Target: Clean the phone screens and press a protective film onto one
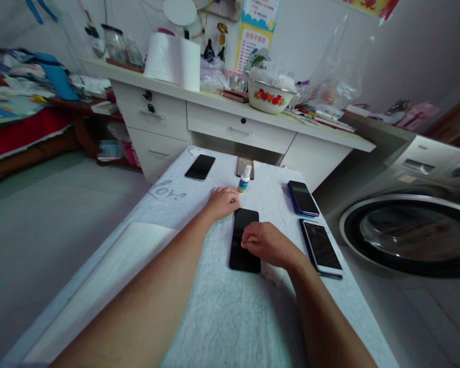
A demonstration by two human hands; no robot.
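A black smartphone (239,259) lies face up on the cloth-covered table. Over its screen, my right hand (267,243) is closed, fingertips pinched together near the glass; a small orange-toned spot shows at them, too small to name. My left hand (221,203) rests with curled fingers by the phone's upper left corner, and whatever it may hold is hidden. Just beyond that hand stands a small white spray bottle (244,180) with a blue and yellow label. Behind the bottle lies a gold-brown phone (251,171), partly covered by it.
Another black phone (200,167) lies at the far left of the table (214,327). Along the right edge are two stacks of phones, a dark upper stack (303,198) and a white-framed one (322,247). A white desk (237,122) and a washing machine (414,225) stand beyond.
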